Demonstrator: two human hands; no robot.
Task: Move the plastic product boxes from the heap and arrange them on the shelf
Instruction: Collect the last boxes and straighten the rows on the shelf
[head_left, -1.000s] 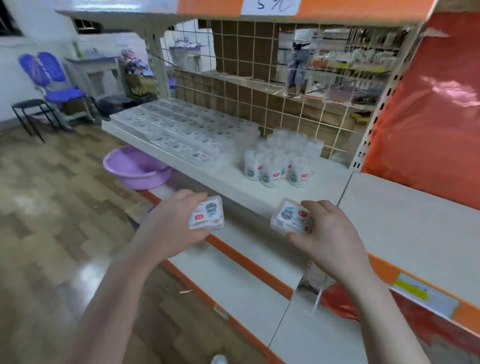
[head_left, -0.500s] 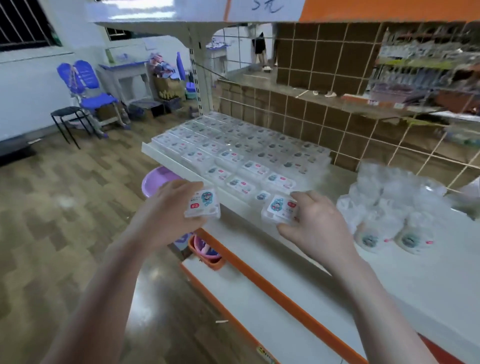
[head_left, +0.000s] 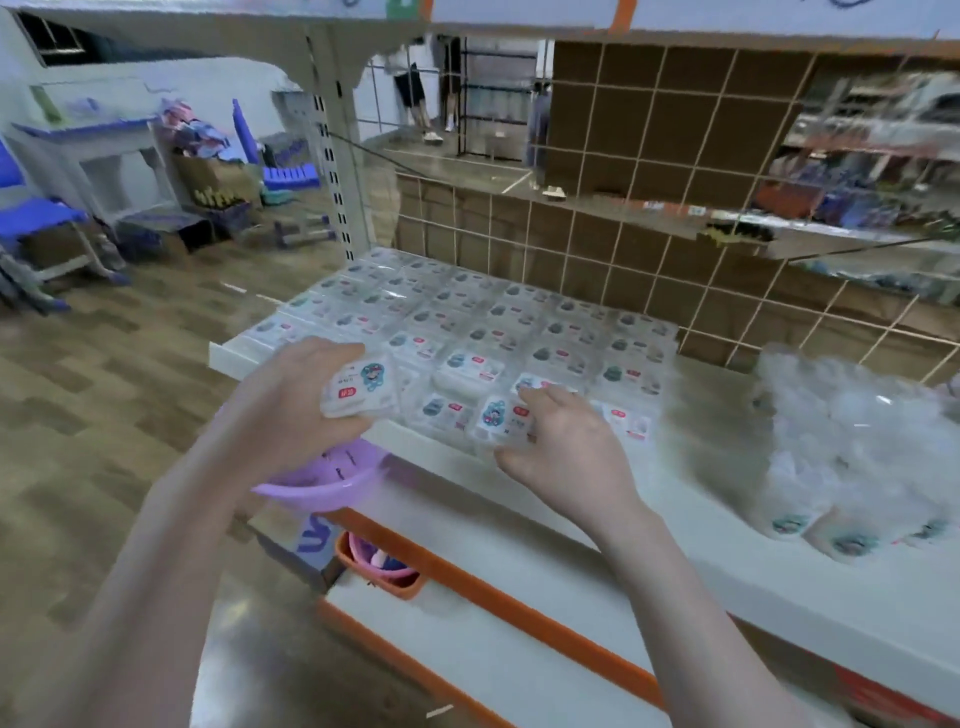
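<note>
My left hand (head_left: 291, 400) grips a clear plastic box (head_left: 358, 387) with a cartoon label, held just above the front edge of the white shelf (head_left: 675, 525). My right hand (head_left: 566, 457) holds a second clear box (head_left: 501, 418) low over the shelf at the front row, fingers curled round its near side. Behind them several rows of the same labelled boxes (head_left: 483, 327) lie flat in a grid on the shelf.
Clear round containers (head_left: 852, 457) crowd the shelf's right side. A purple basin (head_left: 327, 478) and an orange basket (head_left: 382, 569) sit below the shelf edge. A wire grid back panel (head_left: 649, 208) stands behind. Blue chairs (head_left: 36, 218) are at far left.
The view has swung left and closer to the box grid. Both hands moved forward with their boxes; the right one now lies at the front row.
</note>
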